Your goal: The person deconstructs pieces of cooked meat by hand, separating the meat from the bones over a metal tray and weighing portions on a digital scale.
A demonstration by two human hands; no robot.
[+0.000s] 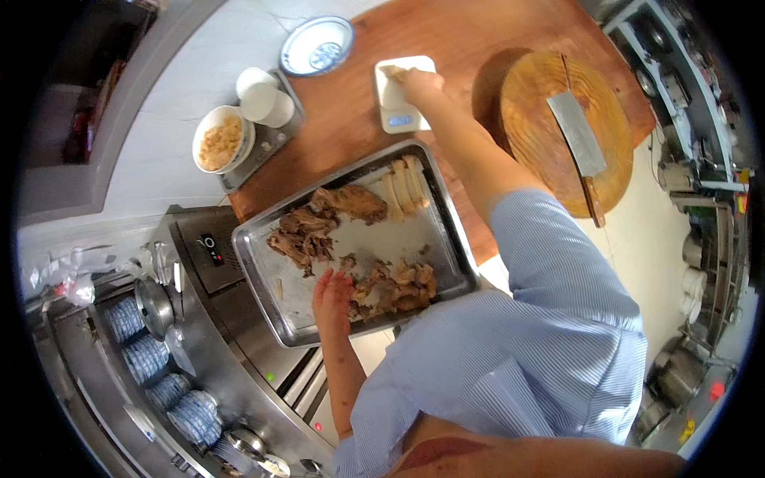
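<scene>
My right hand (421, 86) reaches over a white digital kitchen scale (392, 98) and has its fingertips on a small pale piece of food (394, 73) at the scale's platform. Whether the fingers still grip that piece is unclear. Over the near edge of a metal tray (382, 236), my left hand (333, 296) hovers or rests beside a pile of cooked meat pieces (400, 287), fingers apart. The tray also carries larger brown chunks of cooked meat (352, 203) and several pale strips (406, 185) at its far right corner.
Right of the scale, a cleaver (577, 134) lies on a round wooden chopping block (520, 107). A blue-and-white bowl (320, 46) stands at the wooden table's far edge. At left are a bowl of chopped food (221, 140), white cups (267, 104) and stacked bowls (194, 418) in a steel counter.
</scene>
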